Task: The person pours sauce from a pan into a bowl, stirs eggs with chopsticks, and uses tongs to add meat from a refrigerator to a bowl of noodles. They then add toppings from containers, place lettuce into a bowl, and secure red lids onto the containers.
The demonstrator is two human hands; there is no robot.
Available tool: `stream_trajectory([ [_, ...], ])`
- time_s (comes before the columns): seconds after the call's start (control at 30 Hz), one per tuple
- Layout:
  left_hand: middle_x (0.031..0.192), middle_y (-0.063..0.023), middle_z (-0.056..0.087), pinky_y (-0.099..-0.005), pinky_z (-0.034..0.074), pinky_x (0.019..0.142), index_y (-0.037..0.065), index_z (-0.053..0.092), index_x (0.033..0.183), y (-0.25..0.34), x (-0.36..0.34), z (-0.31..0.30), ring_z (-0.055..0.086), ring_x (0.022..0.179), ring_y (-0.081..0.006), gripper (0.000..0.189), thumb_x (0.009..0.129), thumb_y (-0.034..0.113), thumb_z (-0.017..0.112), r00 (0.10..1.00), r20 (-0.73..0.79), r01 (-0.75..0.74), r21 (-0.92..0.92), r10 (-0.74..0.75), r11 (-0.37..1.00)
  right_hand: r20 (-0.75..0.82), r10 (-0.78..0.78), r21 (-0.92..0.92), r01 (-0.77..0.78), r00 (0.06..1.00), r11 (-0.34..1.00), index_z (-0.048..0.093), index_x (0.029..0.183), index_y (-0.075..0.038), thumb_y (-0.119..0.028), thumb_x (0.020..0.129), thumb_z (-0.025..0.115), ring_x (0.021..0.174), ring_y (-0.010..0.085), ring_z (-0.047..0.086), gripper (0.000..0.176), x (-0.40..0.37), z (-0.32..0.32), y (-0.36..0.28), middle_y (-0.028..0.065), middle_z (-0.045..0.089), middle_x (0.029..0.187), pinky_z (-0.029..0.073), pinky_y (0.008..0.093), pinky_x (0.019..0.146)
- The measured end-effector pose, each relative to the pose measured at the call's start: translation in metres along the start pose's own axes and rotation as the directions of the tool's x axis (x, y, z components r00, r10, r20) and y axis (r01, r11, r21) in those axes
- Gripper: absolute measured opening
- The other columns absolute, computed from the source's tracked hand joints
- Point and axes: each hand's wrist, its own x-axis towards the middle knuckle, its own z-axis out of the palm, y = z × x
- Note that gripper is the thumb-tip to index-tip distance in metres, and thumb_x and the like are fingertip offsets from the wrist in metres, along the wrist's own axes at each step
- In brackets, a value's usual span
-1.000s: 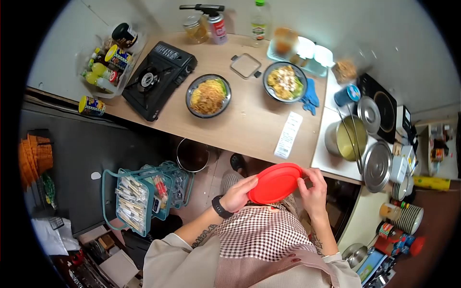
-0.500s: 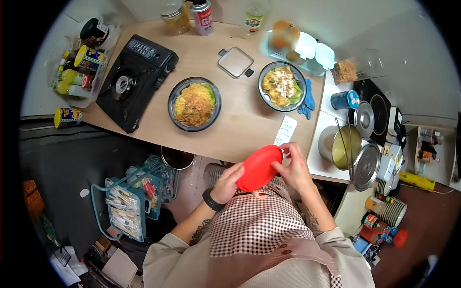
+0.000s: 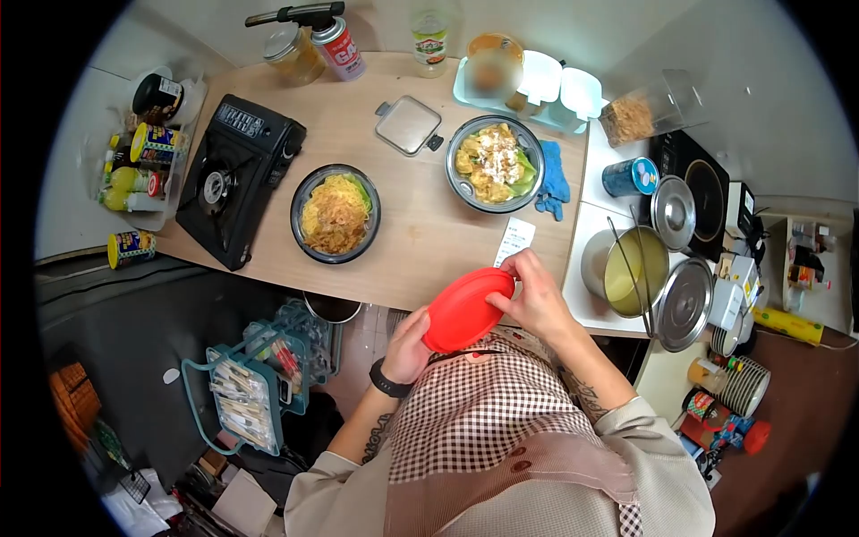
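A red round lid-like piece is held tilted between both hands, in front of the checked apron. My left hand grips its lower left edge, fingers closed on it. At its upper right edge my right hand pinches the rim between thumb and fingers. Beyond them on the wooden counter stand a black bowl of noodles with a brown topping and a second bowl with yellow pieces and white sauce. A printed slip lies just above my right hand.
A black portable stove stands left, beside a bin of bottles. A lidded square dish, gas can, seasoning box and blue gloves are behind. Right: a pot with tongs and metal lids.
The view has shifted, so the counter items sit farther left. Both hands still hold the red piece, with nearly the same grip.
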Motion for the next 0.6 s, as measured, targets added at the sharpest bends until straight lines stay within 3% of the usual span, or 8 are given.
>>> stream_trajectory([
  [0.13,0.136,-0.0186,0.056,-0.0382,0.04,0.11,-0.008,0.047,0.136,0.002,0.007,-0.004,0.054,0.126,-0.0241,0.045,0.106,0.025,0.042,1.0,0.008,0.022,-0.006,-0.022,1.0,0.023,-0.087,-0.085,0.088,0.996,0.992,0.056,0.097,-0.003,-0.01,0.071,0.083,0.085,0.0295,0.061,0.039,0.002,-0.008,-0.005,0.0115,0.058,0.093,0.052,0.0379,0.074],
  [0.23,0.131,-0.0184,0.06,-0.0382,0.041,0.108,-0.008,0.054,0.128,0.003,0.009,-0.009,0.056,0.123,-0.0245,0.04,0.105,0.023,0.045,1.0,0.004,0.022,0.009,-0.022,1.0,0.193,-0.092,-0.06,0.105,0.977,0.993,0.058,0.1,-0.003,-0.008,0.072,0.082,0.087,0.0311,0.061,0.037,0.006,-0.02,0.0,0.0116,0.061,0.093,0.053,0.0367,0.077],
  [0.33,0.125,-0.0166,0.063,-0.0365,0.043,0.106,-0.006,0.057,0.122,0.003,0.012,-0.008,0.058,0.119,-0.0232,0.034,0.104,0.02,0.045,0.996,-0.074,-0.051,0.026,0.053,0.998,0.246,-0.152,0.045,0.146,0.957,0.988,0.061,0.11,-0.004,-0.008,0.076,0.08,0.092,0.0256,0.064,0.039,0.01,-0.033,-0.004,0.0108,0.065,0.1,0.054,0.0344,0.083],
  [0.43,0.12,-0.0135,0.064,-0.0334,0.046,0.1,-0.004,0.059,0.118,0.011,0.027,-0.004,0.06,0.112,-0.0201,0.029,0.105,0.019,0.046,0.943,-0.257,-0.202,0.058,0.21,0.978,0.315,0.009,0.166,-0.064,0.949,0.984,0.059,0.121,-0.004,-0.013,0.084,0.075,0.1,0.0252,0.066,0.041,0.011,-0.056,-0.018,0.0132,0.067,0.114,0.052,0.0339,0.09],
  [0.47,0.119,-0.0121,0.065,-0.0315,0.047,0.097,-0.003,0.06,0.116,0.012,0.035,-0.009,0.061,0.108,-0.0181,0.028,0.105,0.019,0.046,0.907,-0.328,-0.254,0.076,0.265,0.964,0.253,-0.02,0.378,-0.08,0.967,0.922,0.059,0.125,-0.004,-0.013,0.087,0.075,0.098,0.0163,0.065,0.042,0.016,-0.06,-0.002,0.0072,0.067,0.116,0.053,0.0305,0.087],
  [0.53,0.119,-0.0114,0.065,-0.0319,0.046,0.098,-0.003,0.062,0.115,0.023,0.049,-0.013,0.061,0.106,-0.0192,0.028,0.104,0.019,0.048,0.838,-0.4,-0.343,0.141,0.371,0.929,0.042,0.118,0.706,-0.113,0.992,0.699,0.059,0.129,-0.003,-0.007,0.088,0.073,0.092,0.0093,0.063,0.044,0.033,-0.077,0.0,0.0019,0.065,0.108,0.053,0.0252,0.081],
  [0.6,0.098,-0.0072,0.067,-0.0283,0.048,0.084,-0.004,0.063,0.101,0.033,0.062,-0.009,0.061,0.09,-0.0138,0.031,0.105,0.023,0.049,0.813,-0.323,-0.284,0.507,0.485,0.814,-0.13,0.147,0.718,-0.009,0.981,0.696,0.057,0.13,0.001,-0.01,0.092,0.067,0.088,0.0069,0.061,0.04,0.067,-0.088,0.019,0.0013,0.065,0.106,0.052,0.0229,0.076],
])
